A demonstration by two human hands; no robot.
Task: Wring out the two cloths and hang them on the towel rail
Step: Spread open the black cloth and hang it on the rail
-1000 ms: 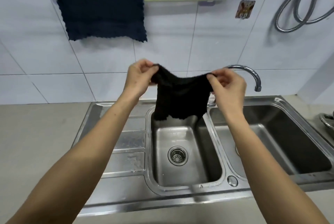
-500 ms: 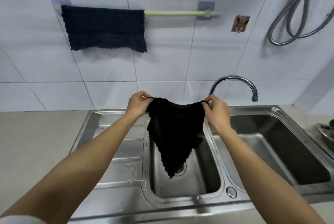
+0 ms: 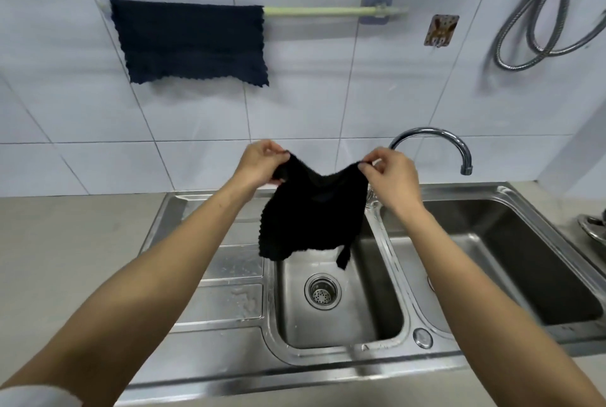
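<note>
Pinching the top edge of a black cloth, the left hand and right hand hold it stretched between them in the air above the small middle basin of a steel sink. The left fingers are curled tight, thumb and fingertips closed on the cloth's upper left corner. The right fingers pinch the upper right corner in the same way, the remaining ones loosely bent behind. The edge sags a little between the two grips, and the cloth hangs in a bunched sheet, one narrow tail dropping lower at its right side. It touches neither the sink nor the wall.

A dark blue cloth already hangs folded over the left part of the green towel rail, high on the tiled wall; the right part of the rail is bare. A curved tap stands just behind the right hand, its spout pointing down over the large right basin. The drain strainer lies directly below the held cloth. A small hook plate and a looped metal hose sit on the wall to the right of the rail. A ribbed draining board lies under the left forearm.
</note>
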